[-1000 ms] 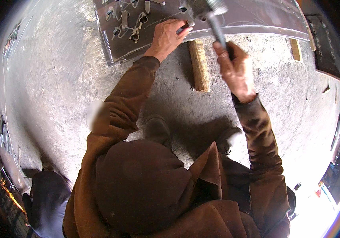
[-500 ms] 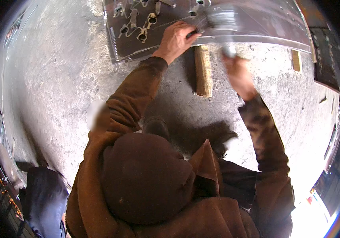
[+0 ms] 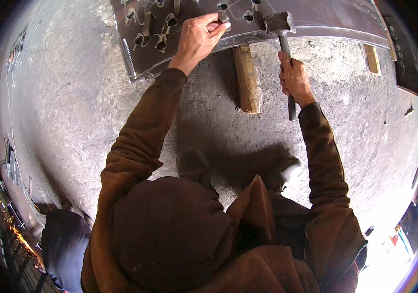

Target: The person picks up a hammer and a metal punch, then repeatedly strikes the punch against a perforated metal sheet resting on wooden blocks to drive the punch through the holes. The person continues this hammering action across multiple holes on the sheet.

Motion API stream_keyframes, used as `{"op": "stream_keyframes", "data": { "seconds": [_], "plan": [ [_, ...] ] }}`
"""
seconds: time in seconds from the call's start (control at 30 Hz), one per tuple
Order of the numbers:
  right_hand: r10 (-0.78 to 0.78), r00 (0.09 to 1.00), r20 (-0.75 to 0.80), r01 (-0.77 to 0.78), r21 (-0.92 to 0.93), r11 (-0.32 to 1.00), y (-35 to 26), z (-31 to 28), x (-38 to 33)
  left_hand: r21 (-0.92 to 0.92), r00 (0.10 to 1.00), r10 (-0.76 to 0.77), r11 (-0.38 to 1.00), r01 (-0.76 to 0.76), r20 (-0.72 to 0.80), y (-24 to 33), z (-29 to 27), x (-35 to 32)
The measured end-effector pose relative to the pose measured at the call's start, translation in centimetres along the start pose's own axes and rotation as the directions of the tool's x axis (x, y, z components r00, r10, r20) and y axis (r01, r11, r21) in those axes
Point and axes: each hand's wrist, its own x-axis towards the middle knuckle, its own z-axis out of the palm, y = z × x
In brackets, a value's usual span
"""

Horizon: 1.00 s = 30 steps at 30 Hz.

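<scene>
My left hand [image 3: 198,40] is closed over the dark metal plate, pinching a short, thick metal pin [image 3: 225,20] between thumb and fingers. The plate [image 3: 326,18] has several round holes, thin welded pieces and scribed lines on its left part. My right hand [image 3: 296,80] wraps round the handle of a hammer [image 3: 279,23], a short-handled one with a blocky, dark steel head. That head hangs just over the plate's near edge, to the right of the pin. One open hole [image 3: 248,16] lies between the pin and the hammer head.
A wooden block [image 3: 246,80] lies under the plate's near edge, and another, smaller wooden block [image 3: 373,59] is at the right. My boots stand on the rough concrete floor [image 3: 87,88]. At the lower left a person in dark clothes [image 3: 67,239] is near orange sparks [image 3: 21,239].
The hammer, blurred by motion before, now shows sharply near the plate's edge. The pin shows more clearly in my left hand. Sparks at the lower left have grown brighter.
</scene>
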Motion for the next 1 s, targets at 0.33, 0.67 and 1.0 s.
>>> {"op": "stream_keyframes", "data": {
  "seconds": [0.33,0.67,1.0],
  "plan": [
    [-0.001,1.0,-0.011,0.001,-0.018,1.0,0.4,-0.2,0.4,0.001,0.995,0.078,0.997,-0.078,0.063,0.1,0.0,0.1],
    [-0.1,0.993,-0.068,0.088,-0.156,0.984,1.1,0.1,0.6,0.068,0.991,0.066,0.995,-0.074,0.112,0.2,-0.1,0.0],
    [-0.571,0.821,-0.011,0.513,-0.423,0.747,-5.2,3.4,-4.9,0.051,0.995,0.096,0.994,-0.096,0.003,0.3,0.6,-0.6]
  ]
}}
